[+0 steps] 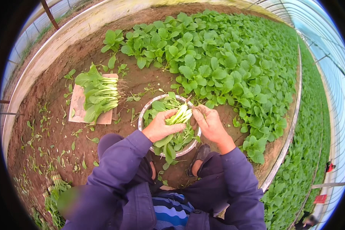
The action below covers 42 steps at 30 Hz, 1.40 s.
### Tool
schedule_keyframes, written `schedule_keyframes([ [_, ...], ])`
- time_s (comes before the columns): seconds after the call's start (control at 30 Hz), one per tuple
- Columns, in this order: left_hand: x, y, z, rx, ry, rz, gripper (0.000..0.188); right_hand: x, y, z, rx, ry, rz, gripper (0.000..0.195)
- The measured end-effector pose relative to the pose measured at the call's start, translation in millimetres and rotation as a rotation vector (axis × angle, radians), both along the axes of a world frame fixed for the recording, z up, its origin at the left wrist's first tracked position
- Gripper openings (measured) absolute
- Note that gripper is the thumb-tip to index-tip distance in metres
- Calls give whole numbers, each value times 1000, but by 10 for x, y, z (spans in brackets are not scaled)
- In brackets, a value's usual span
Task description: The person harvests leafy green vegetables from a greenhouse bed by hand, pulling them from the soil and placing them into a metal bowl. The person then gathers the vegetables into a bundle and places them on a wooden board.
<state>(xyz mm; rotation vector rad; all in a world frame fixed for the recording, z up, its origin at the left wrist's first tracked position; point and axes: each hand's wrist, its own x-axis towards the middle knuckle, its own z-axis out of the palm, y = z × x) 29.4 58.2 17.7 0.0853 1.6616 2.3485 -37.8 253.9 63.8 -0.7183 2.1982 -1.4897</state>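
Note:
In my left hand (pixel 164 125) is a small bunch of leafy greens (pixel 179 115), its pale stems pointing up and to the right. The fingers of my right hand (pixel 210 122) are pinched together at the root end of that bunch, where some brown roots show. Both hands are over a round basin (pixel 141 115) with a worn, pale rim, standing on the soil between my feet. Loose green leaves (pixel 172 146) lie inside it, some hanging over the near rim. My hands hide part of the basin's contents.
Left of the basin, a board (pixel 77 107) carries a pile of greens (pixel 100 95) with roots facing right. Tied bundles (pixel 56 192) lie at lower left. Scattered leaves cover the soil (pixel 54 126). Growing greens (pixel 218 63) fill the bed ahead. A person (pixel 307 221) is at far lower right.

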Motion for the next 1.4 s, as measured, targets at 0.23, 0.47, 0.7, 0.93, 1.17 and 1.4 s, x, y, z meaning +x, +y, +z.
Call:
schedule_keyframes([
  [0.23,-45,62,-123,-281,299,192,41,-107,64,-379,-89,325,-246,36],
  [0.47,-36,22,-143,71,30,31,39,121,-103,-107,-36,-185,-226,33],
  [0.7,-34,61,-135,61,-1,-21,35,108,-79,-194,-114,-220,-179,21],
  [0.93,31,26,-305,-54,7,-135,40,224,-94,-324,-165,-229,-192,18],
  [1.17,111,154,35,-52,-107,-192,53,242,33,-153,21,-132,-201,27],
  [1.4,52,177,-287,-607,45,175,18,-293,406,-377,375,117,-88,76],
])
